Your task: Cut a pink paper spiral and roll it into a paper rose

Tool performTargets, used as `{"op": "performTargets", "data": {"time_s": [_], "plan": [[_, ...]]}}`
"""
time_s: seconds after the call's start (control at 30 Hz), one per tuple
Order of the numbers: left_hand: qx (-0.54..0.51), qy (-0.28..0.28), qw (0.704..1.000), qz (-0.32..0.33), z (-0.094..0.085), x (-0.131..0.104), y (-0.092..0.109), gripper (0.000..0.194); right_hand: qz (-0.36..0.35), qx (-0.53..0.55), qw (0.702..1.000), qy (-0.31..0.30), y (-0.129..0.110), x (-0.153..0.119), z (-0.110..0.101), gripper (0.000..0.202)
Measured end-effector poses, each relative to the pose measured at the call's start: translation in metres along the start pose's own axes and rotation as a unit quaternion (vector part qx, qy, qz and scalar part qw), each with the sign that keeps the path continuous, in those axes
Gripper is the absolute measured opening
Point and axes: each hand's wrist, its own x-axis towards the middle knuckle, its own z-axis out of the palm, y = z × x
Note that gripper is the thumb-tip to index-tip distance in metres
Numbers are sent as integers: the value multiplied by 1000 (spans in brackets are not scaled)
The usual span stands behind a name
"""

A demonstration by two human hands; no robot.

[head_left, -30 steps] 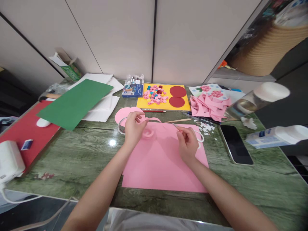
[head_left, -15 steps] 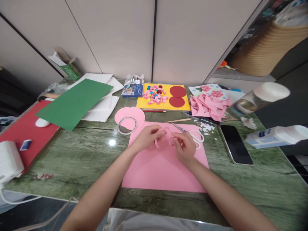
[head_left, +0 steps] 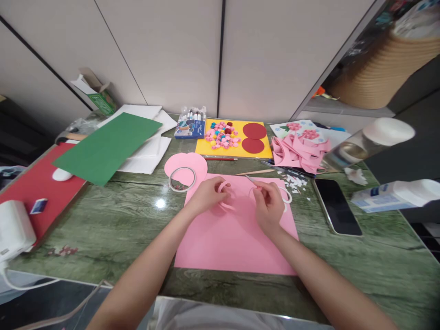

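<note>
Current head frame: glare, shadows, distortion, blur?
Head view: a bright glare spot on the table; head view: soft shadow on the pink sheet between the hands; head view: white bottle leans and looks stretched, probably wide-angle distortion; head view: strip at the left hand is soft, low-contrast against the sheet.

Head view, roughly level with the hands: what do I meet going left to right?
White box with cable, small blue-and-white block, silver ring, left hand, right hand, phone, white bottle.
</note>
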Motion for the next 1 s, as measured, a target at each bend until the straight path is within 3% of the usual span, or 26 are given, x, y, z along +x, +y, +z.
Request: {"op": "performTargets", "data": {"time_s": [0.2,0.37,0.43,0.5,0.6,0.67,0.73,0.83,0.9,1.0], "plan": [[132,115,984,-16,-2,-6,1,21,-25,9,1000,2,-2,-3,1,13],[220,119,968,-34,-5,-8,5,22,-36,-15,999,-6,-3,-4,1,11],[168,93,981,-8,-6,-9,10,25,-43,-19,999,-3,-4,-5,1,10],[28,35,998,39,-5,-10,16,27,-58,-23,998,-9,-4,-5,1,10],[-208,-45,971,105,-3,-13,22,31,-98,-31,994,-32,-6,-8,-1,13],[-264,-61,954,126,-1,-12,22,31,-120,-38,991,-43,-7,-9,-2,14],[-237,-53,961,129,1,-10,18,28,-129,-43,990,-50,-8,-9,-3,14],[-111,-13,989,97,5,-6,8,26,-126,-43,990,-53,-7,-8,-3,13],[-90,20,992,83,6,-4,3,43,-118,-43,991,-53,-7,-6,-2,13],[-147,96,978,116,4,-5,2,60,-85,-38,993,-66,-7,-4,0,11]]}}
